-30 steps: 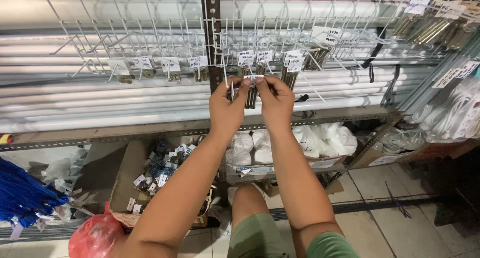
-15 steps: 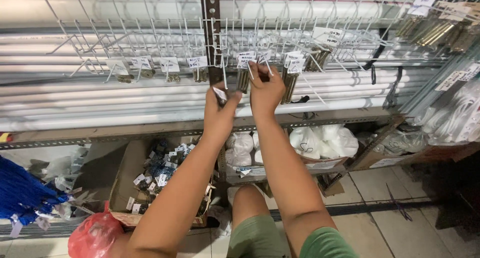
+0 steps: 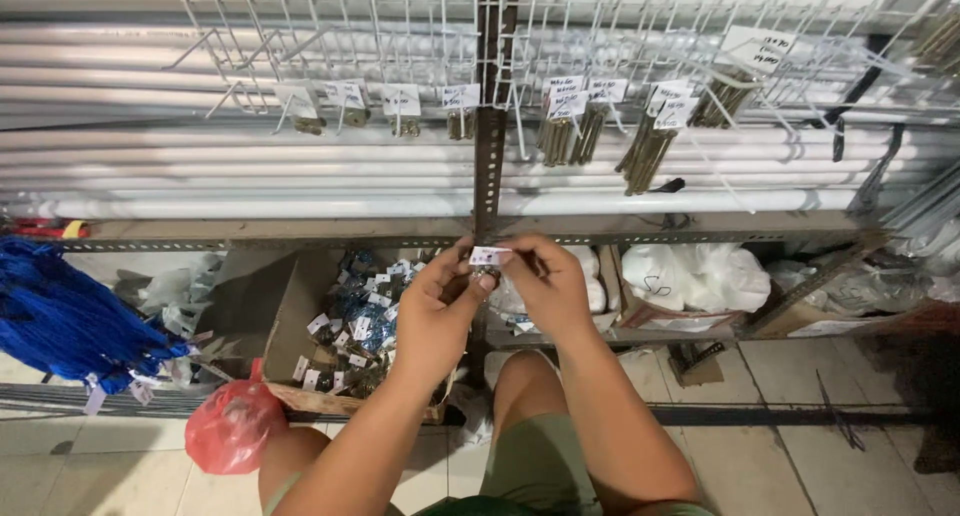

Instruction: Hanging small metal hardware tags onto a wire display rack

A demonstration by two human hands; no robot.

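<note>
**Hands and Tagged Packet at the Shelf Edge**

We hold both hands together in front of the grey slotted steel shelf upright, just below the shelf rail. The left hand is curled, thumb and forefinger pinched on the small white paper tag. The right hand is also curled, its fingertips closed on the same tag from the other side. The tag is a short rectangular slip with dark markings, lying roughly level between the two hands. A small dark item appears to hang under it, but we cannot tell its shape.

Below the left hand stands an open brown cardboard box filled with small packets bearing similar white tags. Above, the white wire hook rack carries bundles of brass-coloured hardware with paper tags. A red plastic bag lies at the lower left, beside a bundle of blue cord.
</note>
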